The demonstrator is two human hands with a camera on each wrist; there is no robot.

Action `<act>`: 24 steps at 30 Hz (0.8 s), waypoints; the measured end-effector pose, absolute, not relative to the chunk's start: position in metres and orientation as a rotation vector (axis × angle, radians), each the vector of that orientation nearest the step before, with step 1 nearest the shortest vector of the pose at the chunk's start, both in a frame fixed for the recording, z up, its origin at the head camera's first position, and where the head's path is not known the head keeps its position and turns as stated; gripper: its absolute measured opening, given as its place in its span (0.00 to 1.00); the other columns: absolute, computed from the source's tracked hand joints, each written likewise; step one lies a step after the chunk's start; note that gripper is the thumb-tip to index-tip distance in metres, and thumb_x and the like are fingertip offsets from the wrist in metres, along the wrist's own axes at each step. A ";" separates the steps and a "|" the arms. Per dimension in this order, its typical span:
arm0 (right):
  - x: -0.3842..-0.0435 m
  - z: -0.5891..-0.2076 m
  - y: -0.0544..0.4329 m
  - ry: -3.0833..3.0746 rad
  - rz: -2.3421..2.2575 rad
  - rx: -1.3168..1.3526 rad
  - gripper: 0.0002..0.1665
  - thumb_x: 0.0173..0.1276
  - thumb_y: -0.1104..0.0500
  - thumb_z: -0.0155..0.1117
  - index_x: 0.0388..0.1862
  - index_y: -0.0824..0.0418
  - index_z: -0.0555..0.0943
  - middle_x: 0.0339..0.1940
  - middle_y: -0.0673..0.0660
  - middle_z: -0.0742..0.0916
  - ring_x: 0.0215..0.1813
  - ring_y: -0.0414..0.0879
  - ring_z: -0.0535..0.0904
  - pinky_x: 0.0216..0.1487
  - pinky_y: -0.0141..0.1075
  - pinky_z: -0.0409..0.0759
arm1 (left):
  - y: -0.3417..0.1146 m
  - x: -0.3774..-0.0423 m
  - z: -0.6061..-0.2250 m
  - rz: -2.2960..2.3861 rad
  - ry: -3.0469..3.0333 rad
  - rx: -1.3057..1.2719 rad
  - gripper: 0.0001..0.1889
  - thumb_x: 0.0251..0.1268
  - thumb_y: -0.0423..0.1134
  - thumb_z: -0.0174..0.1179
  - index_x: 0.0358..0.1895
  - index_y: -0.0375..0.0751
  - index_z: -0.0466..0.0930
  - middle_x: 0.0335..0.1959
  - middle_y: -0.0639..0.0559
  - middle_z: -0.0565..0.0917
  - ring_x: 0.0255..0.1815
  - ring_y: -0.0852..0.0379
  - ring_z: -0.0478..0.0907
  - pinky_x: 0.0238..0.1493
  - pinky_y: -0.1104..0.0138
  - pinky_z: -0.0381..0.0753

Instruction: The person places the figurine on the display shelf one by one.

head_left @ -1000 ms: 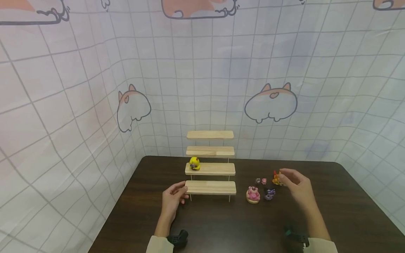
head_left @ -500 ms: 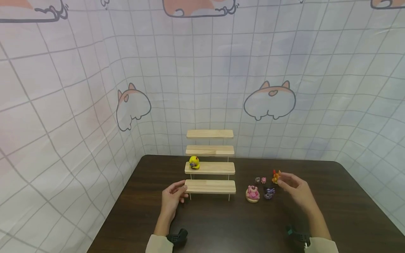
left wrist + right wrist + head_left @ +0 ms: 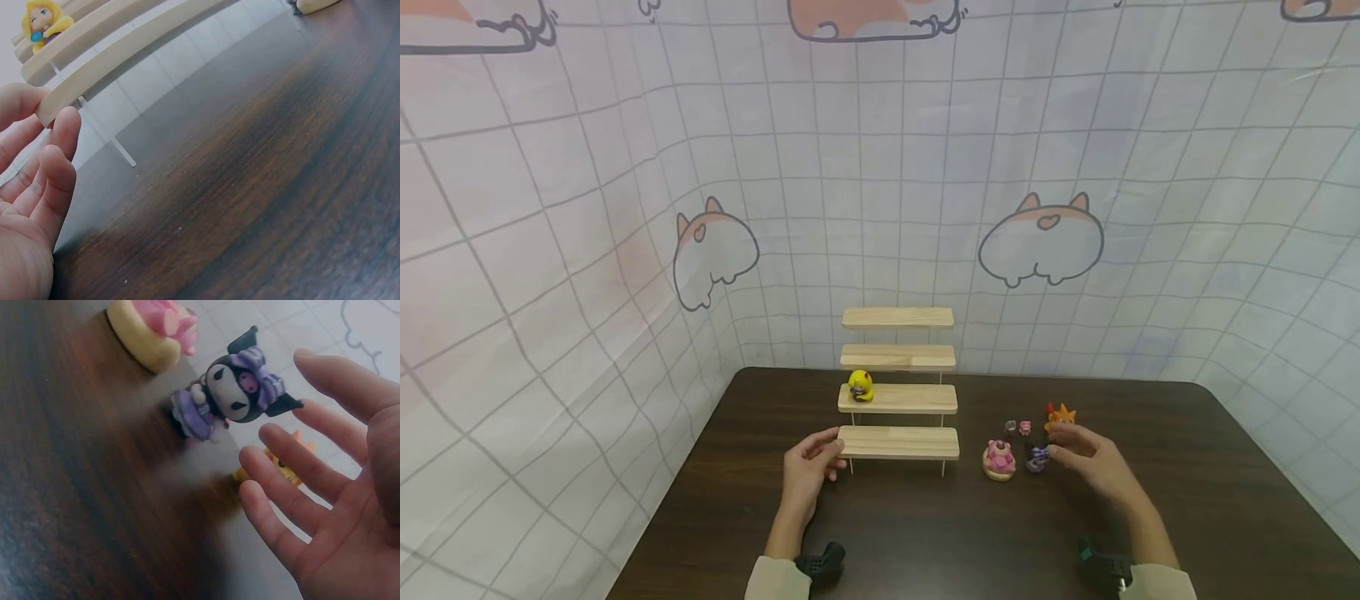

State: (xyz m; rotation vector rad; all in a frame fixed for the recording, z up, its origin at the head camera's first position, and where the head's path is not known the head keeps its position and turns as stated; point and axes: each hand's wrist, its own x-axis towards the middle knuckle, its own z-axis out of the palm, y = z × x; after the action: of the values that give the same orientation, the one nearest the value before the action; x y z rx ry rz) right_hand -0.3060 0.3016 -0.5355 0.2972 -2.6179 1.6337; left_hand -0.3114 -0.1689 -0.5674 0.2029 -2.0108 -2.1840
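Note:
My left hand [image 3: 808, 467] pinches the left end of the lowest board of a stepped wooden display stand [image 3: 898, 444]; the left wrist view shows fingertips [image 3: 65, 128] at the board's edge. On the second board from the bottom sits a yellow-haired figurine [image 3: 861, 387]. Over on the right, my right hand [image 3: 1101, 467] reaches around a black-and-purple figurine [image 3: 234, 394] with spread, nearly straight fingers. One fingertip is right at the tip of its ear. An orange spiky figurine [image 3: 1062, 417] stands just behind the hand, partly covered by the fingers in the right wrist view.
A pink bear figurine [image 3: 999, 460] on a round cream base stands left of the black-and-purple one. Two tiny figurines, one grey [image 3: 1011, 427] and one pink [image 3: 1026, 427], stand behind it. A grid-patterned cloth [image 3: 880, 208] hangs behind the dark table [image 3: 880, 533].
My right hand has left the orange figurine and come forward and left to the black-and-purple one. The left hand stays at the stand.

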 end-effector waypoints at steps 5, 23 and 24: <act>-0.308 -0.540 0.300 -2.655 1.641 0.289 0.34 0.74 0.51 0.67 0.73 0.65 0.72 0.65 0.70 0.81 0.50 0.30 0.81 0.48 0.34 0.83 | -0.169 -0.311 -0.567 -2.184 -2.005 0.201 0.17 0.65 0.40 0.71 0.55 0.39 0.86 0.35 0.51 0.90 0.25 0.59 0.85 0.22 0.71 0.79; -0.310 -0.548 0.295 -2.749 1.620 0.260 0.32 0.72 0.49 0.69 0.70 0.62 0.76 0.63 0.66 0.83 0.56 0.43 0.81 0.52 0.35 0.81 | -0.169 -0.311 -0.568 -2.169 -2.015 0.202 0.18 0.66 0.40 0.71 0.56 0.39 0.86 0.35 0.50 0.90 0.26 0.59 0.85 0.23 0.71 0.79; -0.310 -0.548 0.295 -2.748 1.626 0.247 0.32 0.72 0.49 0.69 0.69 0.61 0.77 0.63 0.66 0.83 0.57 0.44 0.81 0.53 0.35 0.80 | -0.169 -0.311 -0.568 -2.170 -2.015 0.203 0.18 0.66 0.40 0.71 0.56 0.39 0.86 0.35 0.50 0.90 0.26 0.59 0.85 0.23 0.71 0.79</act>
State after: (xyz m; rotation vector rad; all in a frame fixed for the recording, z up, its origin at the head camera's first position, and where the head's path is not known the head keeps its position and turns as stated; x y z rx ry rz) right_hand -0.3097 0.2953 -0.5485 0.2467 -2.7482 1.6258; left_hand -0.3111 -0.1686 -0.5680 0.2029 -2.0149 -2.1699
